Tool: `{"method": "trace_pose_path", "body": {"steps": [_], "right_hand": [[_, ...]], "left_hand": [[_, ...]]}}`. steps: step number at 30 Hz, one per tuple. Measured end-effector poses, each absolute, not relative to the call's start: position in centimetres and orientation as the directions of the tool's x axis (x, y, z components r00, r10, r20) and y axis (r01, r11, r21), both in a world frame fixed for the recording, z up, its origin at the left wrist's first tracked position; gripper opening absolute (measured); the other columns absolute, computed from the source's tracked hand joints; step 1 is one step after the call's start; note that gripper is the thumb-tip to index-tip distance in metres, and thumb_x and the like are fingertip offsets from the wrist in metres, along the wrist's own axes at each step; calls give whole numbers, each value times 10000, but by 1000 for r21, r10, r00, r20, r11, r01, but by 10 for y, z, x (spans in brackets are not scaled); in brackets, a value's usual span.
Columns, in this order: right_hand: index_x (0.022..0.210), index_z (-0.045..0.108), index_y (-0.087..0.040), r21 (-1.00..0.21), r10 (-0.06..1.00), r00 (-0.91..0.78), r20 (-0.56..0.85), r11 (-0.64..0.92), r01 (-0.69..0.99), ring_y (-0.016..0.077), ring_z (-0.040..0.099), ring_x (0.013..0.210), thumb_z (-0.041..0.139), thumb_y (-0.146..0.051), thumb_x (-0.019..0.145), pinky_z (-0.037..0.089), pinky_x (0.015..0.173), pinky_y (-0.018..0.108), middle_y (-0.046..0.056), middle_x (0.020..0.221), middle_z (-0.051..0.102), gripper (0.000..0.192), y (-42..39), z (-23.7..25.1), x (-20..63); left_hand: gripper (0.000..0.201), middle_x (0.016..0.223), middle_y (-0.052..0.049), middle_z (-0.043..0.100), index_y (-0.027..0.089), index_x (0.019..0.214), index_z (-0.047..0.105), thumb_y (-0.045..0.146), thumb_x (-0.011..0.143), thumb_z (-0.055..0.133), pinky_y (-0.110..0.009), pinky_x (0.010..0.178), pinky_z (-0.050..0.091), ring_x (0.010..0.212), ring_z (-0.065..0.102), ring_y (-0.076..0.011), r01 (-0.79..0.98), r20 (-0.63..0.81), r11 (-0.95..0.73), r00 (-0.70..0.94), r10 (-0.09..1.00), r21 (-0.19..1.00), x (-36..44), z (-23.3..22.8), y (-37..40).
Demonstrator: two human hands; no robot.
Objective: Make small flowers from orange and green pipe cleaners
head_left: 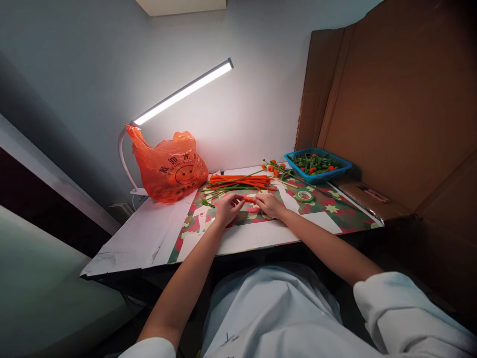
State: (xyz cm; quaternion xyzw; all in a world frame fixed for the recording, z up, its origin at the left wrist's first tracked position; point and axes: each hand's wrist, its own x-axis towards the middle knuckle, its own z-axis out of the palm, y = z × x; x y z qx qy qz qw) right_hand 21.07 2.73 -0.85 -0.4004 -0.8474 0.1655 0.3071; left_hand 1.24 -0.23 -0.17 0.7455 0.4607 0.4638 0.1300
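This is a small makeshift craft workstation. A table (156, 233) covered in patterned paper stands against a plain wall, lit by a desk lamp (182, 92), screened on one side by cardboard (391, 99), with pipe cleaners (240, 181) and a blue basket (318, 166) of small parts.

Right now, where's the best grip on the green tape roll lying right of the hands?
Probably pinch the flat green tape roll across its rim, one finger in the open centre, from above. It lies flat on the patterned mat, clear of the right hand.

Orange plastic bag (169, 166): dark printed characters above smiley face, too small to read; no other text.
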Motion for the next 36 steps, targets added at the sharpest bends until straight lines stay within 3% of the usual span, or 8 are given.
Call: {"method": "trace_pose_path", "body": {"steps": [6, 12, 17, 30, 33, 36], "right_hand": [[767, 606, -169, -540, 745, -521, 417, 664, 518, 122, 464, 610, 540, -212, 884, 309, 638, 252, 1, 662, 593, 141, 27, -11, 211], [778, 618, -166, -494, 720, -515, 465, 694, 525, 133, 501, 636, 634, -186, 807, 334, 654, 259, 14, 692, 625, 39, 29, -15, 211], [741, 618, -174, -425, 673, -506, 540, 736, 527, 151, 537, 664, 651, -210, 799, 353, 762, 300, 17, 681, 637, 76, 29, -16, 210], [765, 600, -169, 29, 345, -637, 690, 866, 500, 174, 515, 731, 369, -290, 991, 286, 747, 327, 59, 764, 661, 345, 28, -16, 206], [764, 606, -169, 53, 322, -638, 699, 867, 496, 173, 515, 740, 367, -320, 995, 282, 746, 328, 62, 786, 671, 365, 26, -15, 204], [737, 603, -170, -29, 375, -602, 705, 863, 504, 168, 529, 740, 435, -341, 973, 290, 750, 322, 54, 766, 673, 336, 26, -16, 203]], "left_hand": [[194, 708, -26, 659, 180, 870, 662, 351, 836, 579, -245, 576, 438, 614, 560, -131, 603, 488, -549, 283, 826, 578, 8, -9, 3], [147, 848, -41, 647, 202, 893, 602, 249, 897, 463, -272, 664, 430, 744, 579, -166, 734, 441, -590, 431, 787, 337, 14, -12, 6], [171, 763, -46, 574, 203, 781, 514, 229, 909, 404, -281, 619, 375, 675, 528, -182, 813, 379, -541, 441, 814, 214, 22, -14, 4], [420, 592, 3, 461, 183, 645, 451, 442, 924, 276, -260, 578, 313, 589, 414, -144, 666, 261, -470, 395, 881, 579, 20, -8, 1], [466, 568, 11, 426, 176, 638, 475, 496, 910, 274, -254, 565, 296, 576, 387, -136, 657, 250, -453, 383, 889, 603, 20, -8, 1], [494, 553, 15, 408, 176, 616, 476, 524, 907, 282, -251, 551, 279, 558, 370, -129, 676, 244, -435, 363, 899, 595, 22, -8, 1]]}}
